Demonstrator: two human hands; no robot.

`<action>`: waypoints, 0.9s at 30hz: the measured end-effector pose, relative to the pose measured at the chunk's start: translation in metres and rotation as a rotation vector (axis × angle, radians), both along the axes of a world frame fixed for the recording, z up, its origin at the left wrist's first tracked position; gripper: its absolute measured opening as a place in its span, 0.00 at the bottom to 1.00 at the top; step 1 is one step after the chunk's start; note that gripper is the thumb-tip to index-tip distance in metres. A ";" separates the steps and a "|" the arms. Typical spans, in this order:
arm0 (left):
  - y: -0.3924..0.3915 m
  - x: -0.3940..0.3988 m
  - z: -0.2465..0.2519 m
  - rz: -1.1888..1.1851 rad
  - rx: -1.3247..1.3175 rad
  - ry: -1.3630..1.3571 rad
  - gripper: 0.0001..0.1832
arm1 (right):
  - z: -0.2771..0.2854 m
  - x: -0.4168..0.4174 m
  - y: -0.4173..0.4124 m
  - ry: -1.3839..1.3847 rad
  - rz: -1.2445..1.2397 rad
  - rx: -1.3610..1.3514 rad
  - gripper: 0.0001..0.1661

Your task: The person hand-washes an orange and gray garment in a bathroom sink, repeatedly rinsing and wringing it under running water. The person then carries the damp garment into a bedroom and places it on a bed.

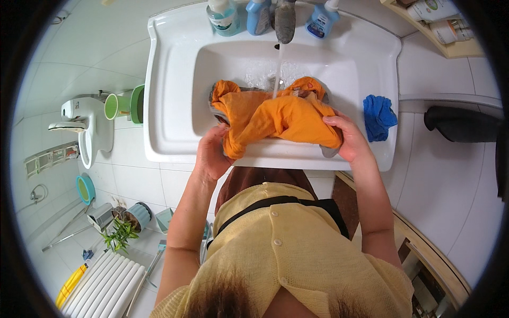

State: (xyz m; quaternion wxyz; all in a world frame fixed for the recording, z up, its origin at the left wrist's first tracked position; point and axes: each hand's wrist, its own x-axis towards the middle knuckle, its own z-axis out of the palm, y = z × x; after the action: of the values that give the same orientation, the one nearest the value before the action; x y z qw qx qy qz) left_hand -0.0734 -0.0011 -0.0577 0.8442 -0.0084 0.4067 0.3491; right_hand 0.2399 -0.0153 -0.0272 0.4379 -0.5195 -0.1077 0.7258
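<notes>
An orange garment (286, 119) with grey parts is spread between my hands over the front of a white washbasin (171, 99). Its left end is gripped by my left hand (214, 151), and its right end by my right hand (350, 137). Water runs from the faucet (285, 24) in a thin stream onto the garment's far edge and splashes in the bowl behind it. The cloth covers most of the bowl's floor, and part of it hangs at the front rim.
A blue cloth (379, 117) lies on the basin's right ledge. Along the back stand a teal pump bottle (223, 20), a blue bottle (258, 18) and another blue bottle (322, 20). A green cup (113, 106) is left of the basin; a corner shelf (453, 47) holds tubes at upper right.
</notes>
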 end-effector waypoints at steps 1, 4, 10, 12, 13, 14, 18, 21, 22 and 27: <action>0.001 0.005 0.005 -0.033 0.029 0.048 0.24 | 0.001 -0.004 0.002 -0.047 -0.006 0.020 0.27; 0.014 0.008 0.015 -0.176 0.259 0.263 0.20 | 0.024 -0.014 0.013 0.008 -0.084 0.197 0.27; 0.066 -0.011 0.034 0.136 0.711 0.229 0.22 | 0.025 -0.022 0.012 0.268 -0.368 0.260 0.20; 0.074 0.007 0.010 0.102 0.573 -0.016 0.26 | -0.006 -0.047 0.022 0.303 -0.247 -0.064 0.23; 0.076 0.015 -0.008 -0.042 0.561 -0.025 0.33 | -0.018 -0.061 0.020 0.334 -0.149 0.015 0.26; 0.075 0.023 -0.012 -0.124 0.567 0.128 0.36 | -0.025 -0.072 0.018 0.359 -0.061 0.102 0.29; 0.057 0.027 0.002 -0.370 0.805 0.402 0.54 | 0.002 -0.094 0.016 0.376 0.089 0.276 0.46; 0.051 0.032 -0.005 -0.406 0.999 0.454 0.55 | 0.002 -0.101 0.015 0.422 0.266 0.387 0.54; 0.049 0.034 -0.002 -0.408 1.002 0.490 0.53 | 0.000 -0.101 0.017 0.375 0.342 0.425 0.56; 0.049 0.040 -0.009 -0.042 0.881 0.541 0.40 | -0.015 -0.084 0.013 -0.215 0.438 0.650 0.39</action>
State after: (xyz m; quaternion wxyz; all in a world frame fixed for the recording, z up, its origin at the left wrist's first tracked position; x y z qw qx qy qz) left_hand -0.0331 0.0479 -0.0663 0.6390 0.4467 0.4251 0.4598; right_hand 0.1559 -0.0025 -0.0424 0.4007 -0.3919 -0.4849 0.6714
